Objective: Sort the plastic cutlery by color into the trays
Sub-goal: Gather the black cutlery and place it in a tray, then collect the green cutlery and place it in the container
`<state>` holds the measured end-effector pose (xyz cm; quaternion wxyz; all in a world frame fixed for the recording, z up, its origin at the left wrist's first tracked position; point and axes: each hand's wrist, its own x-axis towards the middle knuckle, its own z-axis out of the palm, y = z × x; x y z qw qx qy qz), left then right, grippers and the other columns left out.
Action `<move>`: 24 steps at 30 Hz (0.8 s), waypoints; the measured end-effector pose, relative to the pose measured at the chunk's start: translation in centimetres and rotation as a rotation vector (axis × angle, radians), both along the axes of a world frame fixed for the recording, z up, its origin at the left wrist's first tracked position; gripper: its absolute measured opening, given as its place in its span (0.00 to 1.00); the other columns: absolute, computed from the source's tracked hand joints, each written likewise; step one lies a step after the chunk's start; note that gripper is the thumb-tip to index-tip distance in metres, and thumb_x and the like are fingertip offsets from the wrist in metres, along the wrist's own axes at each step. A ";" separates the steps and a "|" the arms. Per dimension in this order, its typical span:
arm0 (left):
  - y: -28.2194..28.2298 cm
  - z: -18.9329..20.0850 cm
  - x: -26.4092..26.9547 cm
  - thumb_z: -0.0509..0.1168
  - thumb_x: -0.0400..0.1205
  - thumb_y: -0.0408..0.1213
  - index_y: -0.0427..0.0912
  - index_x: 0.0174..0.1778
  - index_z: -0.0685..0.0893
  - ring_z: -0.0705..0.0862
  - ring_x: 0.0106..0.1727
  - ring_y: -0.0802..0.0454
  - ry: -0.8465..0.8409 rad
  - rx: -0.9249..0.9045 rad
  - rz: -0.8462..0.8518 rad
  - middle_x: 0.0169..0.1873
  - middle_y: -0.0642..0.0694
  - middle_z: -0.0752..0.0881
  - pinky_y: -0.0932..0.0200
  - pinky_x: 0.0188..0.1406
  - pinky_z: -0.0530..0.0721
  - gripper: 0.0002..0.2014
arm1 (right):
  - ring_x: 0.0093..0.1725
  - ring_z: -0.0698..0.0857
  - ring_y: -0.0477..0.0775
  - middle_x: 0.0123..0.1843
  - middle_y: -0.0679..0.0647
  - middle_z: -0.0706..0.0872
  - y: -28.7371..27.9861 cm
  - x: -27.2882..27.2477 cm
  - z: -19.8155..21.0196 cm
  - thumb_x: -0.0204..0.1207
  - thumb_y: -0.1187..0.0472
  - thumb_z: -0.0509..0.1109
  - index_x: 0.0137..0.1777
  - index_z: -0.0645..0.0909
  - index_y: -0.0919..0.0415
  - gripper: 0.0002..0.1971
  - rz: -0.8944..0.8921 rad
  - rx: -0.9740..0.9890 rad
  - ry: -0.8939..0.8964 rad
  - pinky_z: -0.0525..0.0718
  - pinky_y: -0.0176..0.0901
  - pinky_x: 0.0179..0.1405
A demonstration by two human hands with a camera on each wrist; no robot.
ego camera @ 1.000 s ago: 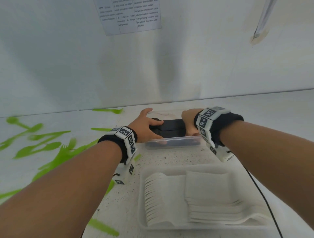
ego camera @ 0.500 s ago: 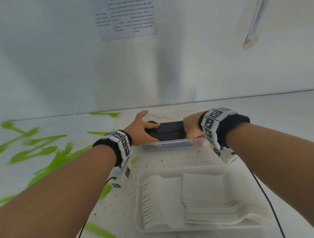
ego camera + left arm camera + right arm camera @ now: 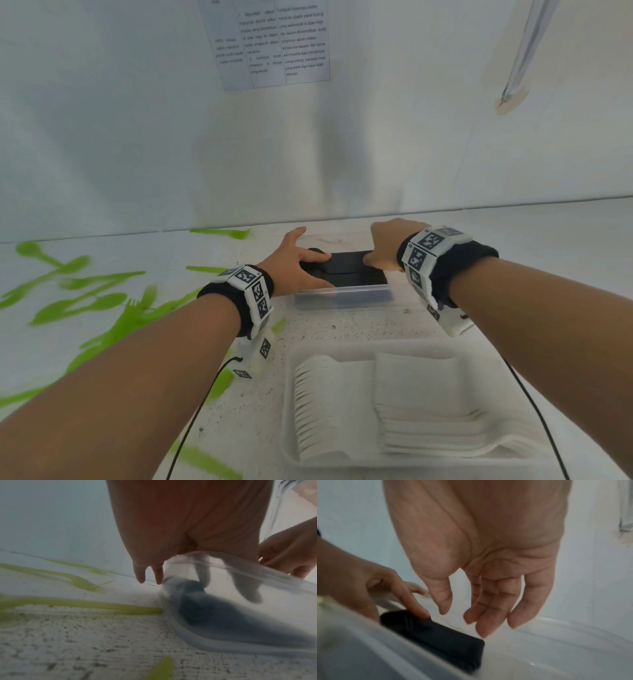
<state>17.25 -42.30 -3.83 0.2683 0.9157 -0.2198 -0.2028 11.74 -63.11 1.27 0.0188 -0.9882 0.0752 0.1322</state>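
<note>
White cutlery [image 3: 394, 411] looks done: stacked neatly in the white tray [image 3: 291, 394], on the wrist side of both hands. Black cutlery stack [image 3: 346, 270] sits in the clear tray [image 3: 342, 296], apparently sorted and now being squared up. Green cutlery [image 3: 78, 301] is the remainder: many pieces loose on the tabletop [image 3: 308, 329], well outboard of the left hand's fingers, none in a tray that I can see. No tray for green is in view. Call it two colours of three.

Left hand [image 3: 294, 267]: fingers straight and spread, not clamped. Two fingertips [image 3: 149, 574] hang outside the clear tray's end wall, the others reach inside, one touching the near end of the black stack.

Right hand [image 3: 383, 246]: fingers [image 3: 488, 608] loose, slightly apart, holding nothing; wrist view puts the tips just past the stack's other end, hovering near it, contact not confirmed.

The black stack lies lengthwise between the two sets of fingers.
</note>
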 end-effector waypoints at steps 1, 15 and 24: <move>0.1 0.4 -0.3 0.83 0.69 0.57 0.59 0.72 0.85 0.57 0.87 0.50 0.005 -0.028 0.018 0.88 0.56 0.49 0.51 0.84 0.57 0.33 | 0.53 0.86 0.61 0.57 0.56 0.86 0.1 0.1 0.3 0.80 0.46 0.69 0.58 0.77 0.55 0.15 -0.014 0.032 -0.024 0.85 0.53 0.52; 12.6 6.7 -4.0 0.71 0.79 0.63 0.51 0.88 0.57 0.81 0.71 0.45 -0.067 0.104 0.319 0.74 0.42 0.80 0.51 0.69 0.77 0.46 | 0.76 0.77 0.60 0.79 0.57 0.78 11.6 -1.6 4.0 0.77 0.31 0.69 0.85 0.63 0.50 0.42 0.116 0.567 -0.063 0.73 0.52 0.74; 22.9 5.3 -7.1 0.71 0.80 0.61 0.50 0.81 0.71 0.83 0.64 0.48 -0.037 0.209 0.283 0.65 0.47 0.84 0.51 0.68 0.79 0.36 | 0.84 0.68 0.58 0.86 0.52 0.68 21.5 -3.2 3.1 0.79 0.30 0.66 0.87 0.62 0.51 0.42 0.188 0.434 -0.004 0.66 0.54 0.80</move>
